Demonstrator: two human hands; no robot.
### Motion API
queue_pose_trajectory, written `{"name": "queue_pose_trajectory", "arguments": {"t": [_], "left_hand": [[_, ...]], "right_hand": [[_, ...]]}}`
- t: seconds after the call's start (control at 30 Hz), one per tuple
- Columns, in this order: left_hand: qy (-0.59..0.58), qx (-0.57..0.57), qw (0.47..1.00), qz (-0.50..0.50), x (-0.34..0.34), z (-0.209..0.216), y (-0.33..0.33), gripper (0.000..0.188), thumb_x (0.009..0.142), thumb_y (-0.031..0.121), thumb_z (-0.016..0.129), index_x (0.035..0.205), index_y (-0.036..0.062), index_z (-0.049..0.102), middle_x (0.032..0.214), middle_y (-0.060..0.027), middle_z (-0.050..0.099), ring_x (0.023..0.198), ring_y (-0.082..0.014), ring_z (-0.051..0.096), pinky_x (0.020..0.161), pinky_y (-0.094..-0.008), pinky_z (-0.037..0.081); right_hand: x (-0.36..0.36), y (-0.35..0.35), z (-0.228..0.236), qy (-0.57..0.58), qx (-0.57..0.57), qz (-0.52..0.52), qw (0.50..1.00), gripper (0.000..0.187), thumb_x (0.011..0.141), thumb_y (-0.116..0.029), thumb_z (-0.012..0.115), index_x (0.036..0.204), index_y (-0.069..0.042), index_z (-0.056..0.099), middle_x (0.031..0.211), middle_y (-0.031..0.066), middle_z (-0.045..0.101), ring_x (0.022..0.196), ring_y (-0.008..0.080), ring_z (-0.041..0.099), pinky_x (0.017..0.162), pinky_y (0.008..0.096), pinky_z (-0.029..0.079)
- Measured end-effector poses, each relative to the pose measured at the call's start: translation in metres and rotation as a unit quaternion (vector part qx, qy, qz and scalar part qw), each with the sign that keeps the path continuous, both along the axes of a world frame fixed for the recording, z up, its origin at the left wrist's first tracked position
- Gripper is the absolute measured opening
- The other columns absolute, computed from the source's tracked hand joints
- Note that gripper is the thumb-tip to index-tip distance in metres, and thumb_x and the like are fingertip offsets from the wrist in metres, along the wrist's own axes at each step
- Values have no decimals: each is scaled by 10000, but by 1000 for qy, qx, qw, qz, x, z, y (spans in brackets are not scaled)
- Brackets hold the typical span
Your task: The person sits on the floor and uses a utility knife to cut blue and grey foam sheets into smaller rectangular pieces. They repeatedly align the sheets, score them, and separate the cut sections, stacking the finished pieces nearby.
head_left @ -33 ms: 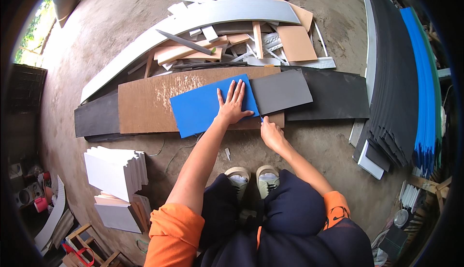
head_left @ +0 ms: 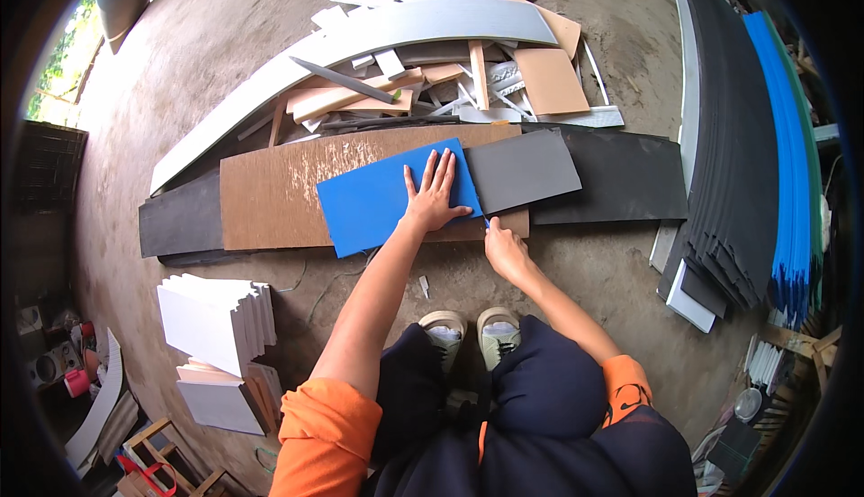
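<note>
My left hand (head_left: pixel 434 197) lies flat with fingers spread on a blue board (head_left: pixel 360 198), near its right end. That board overlaps a grey panel (head_left: pixel 526 171), and both rest on a worn brown board (head_left: pixel 261 200). Closed around a small blue-handled knife (head_left: pixel 487 222), my right hand (head_left: pixel 504 247) is just below the corner where blue meets grey. The knife's thin dark tip touches the blue board's right edge; most of its handle is hidden in my fingers. Beneath the brown board, long black boards (head_left: pixel 621 177) stick out on both sides.
Beyond the boards lies a heap of white and tan offcuts (head_left: pixel 360 96) with a long curved white panel (head_left: pixel 432 22) across it. White panels (head_left: pixel 211 321) are stacked at the left. Black sheets (head_left: pixel 733 137) and blue sheets (head_left: pixel 783 164) line the right. My shoes (head_left: pixel 498 335) are close below.
</note>
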State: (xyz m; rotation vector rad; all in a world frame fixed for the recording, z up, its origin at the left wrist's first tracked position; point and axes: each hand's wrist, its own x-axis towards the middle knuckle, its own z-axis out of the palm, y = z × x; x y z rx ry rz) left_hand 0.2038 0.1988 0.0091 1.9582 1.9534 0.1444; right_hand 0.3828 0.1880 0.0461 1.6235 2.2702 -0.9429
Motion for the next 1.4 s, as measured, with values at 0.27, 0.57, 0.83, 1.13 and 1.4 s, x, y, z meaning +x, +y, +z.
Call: {"name": "queue_pose_trajectory", "arguments": {"t": [0.27,0.57,0.83,1.13,1.4], "left_hand": [[0,-3,1000,-3,0,3,0,1071,648,626,567,1392,88,14,1462,-32,3,1344,-218,-46,974,-635,-40],[-2,26,999,-23,3,-4,-7,970,684,613,538,1394,125,93,1459,-61,19,1343,-245,-37,962,-646,-54],[7,22,999,-23,-4,-3,-2,930,711,595,526,1392,122,106,1457,-71,26,1342,-252,-35,959,-650,-54],[-5,38,999,-10,3,-3,-1,931,697,595,539,1395,148,115,1458,-45,43,1344,-229,-25,961,-650,-51],[6,-11,1000,3,4,4,-1,983,681,593,565,1401,172,45,1463,-19,0,1344,-209,-48,950,-662,-57]], "right_hand": [[13,-10,-7,-10,11,17,1000,237,881,-183,373,974,28,427,727,262,597,728,421,595,648,490,481],[-45,78,-8,20,115,9,993,265,858,-178,380,981,50,438,747,254,604,743,408,598,666,478,480],[-66,87,0,24,102,9,994,248,844,-150,379,981,47,442,778,259,609,789,393,605,695,469,484],[-67,94,-6,24,22,-17,999,283,878,-206,339,1012,31,416,862,286,586,878,440,559,766,514,440],[1,-1,-3,-20,-34,0,999,231,871,-155,380,1040,2,383,806,265,601,820,419,588,698,510,469]]}}
